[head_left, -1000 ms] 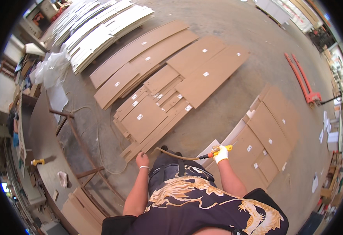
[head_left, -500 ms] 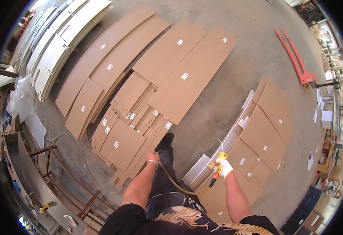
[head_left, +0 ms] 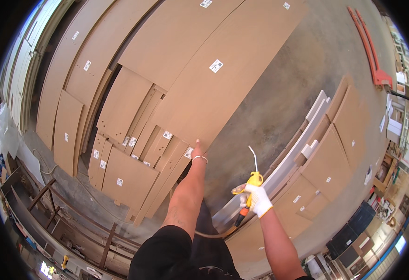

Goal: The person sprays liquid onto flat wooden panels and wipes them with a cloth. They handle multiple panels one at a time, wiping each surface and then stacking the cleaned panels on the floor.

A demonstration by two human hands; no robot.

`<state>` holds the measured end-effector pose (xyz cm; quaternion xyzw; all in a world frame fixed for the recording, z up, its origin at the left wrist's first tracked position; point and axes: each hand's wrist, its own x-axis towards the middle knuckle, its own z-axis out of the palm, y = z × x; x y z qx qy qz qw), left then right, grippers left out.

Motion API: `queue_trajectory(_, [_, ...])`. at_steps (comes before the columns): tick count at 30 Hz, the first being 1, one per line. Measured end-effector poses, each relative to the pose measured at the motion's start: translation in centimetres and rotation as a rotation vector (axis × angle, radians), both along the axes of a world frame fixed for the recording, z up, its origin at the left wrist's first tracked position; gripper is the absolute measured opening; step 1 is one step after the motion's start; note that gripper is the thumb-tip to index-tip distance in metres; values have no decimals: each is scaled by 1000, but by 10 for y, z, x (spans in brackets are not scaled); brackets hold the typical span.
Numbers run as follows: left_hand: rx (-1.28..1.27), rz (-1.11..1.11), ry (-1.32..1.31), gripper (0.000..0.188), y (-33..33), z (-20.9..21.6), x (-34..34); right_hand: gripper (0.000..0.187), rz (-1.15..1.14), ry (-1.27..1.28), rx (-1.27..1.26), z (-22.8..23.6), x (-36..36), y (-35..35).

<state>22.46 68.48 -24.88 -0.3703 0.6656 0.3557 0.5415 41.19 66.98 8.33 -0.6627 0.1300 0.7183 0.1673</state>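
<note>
My left hand, bare with a pale band at the wrist, is at the near corner of a large brown panel. Its thumb lies on the panel's top face; the other fingers are mostly hidden, seemingly curled round the edge. In a white glove with a yellow cuff, my right hand grips a yellow air blow gun. The gun's thin bent nozzle points away from me. Below its grip is an orange and black connector, from which a hose runs behind my left arm.
Stacked smaller brown panels lie left of my left hand, with long panels beyond. Another stack flanks my right arm. A red pallet jack stands far right. A rusty metal frame is at the lower left.
My left hand has let go of the hose and reached forward to the large panel's corner. My right hand still holds the blow gun, and the view has shifted closer to the panels.
</note>
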Motion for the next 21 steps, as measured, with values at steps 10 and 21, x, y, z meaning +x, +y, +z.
queue_trajectory(10, [362, -442, 10, 49, -25, 81, -36, 12, 149, 73, -31, -6, -24, -13])
queue_trajectory(21, [356, -455, -210, 53, -125, 248, -110, 13, 270, 130, 0, 26, -37, 6])
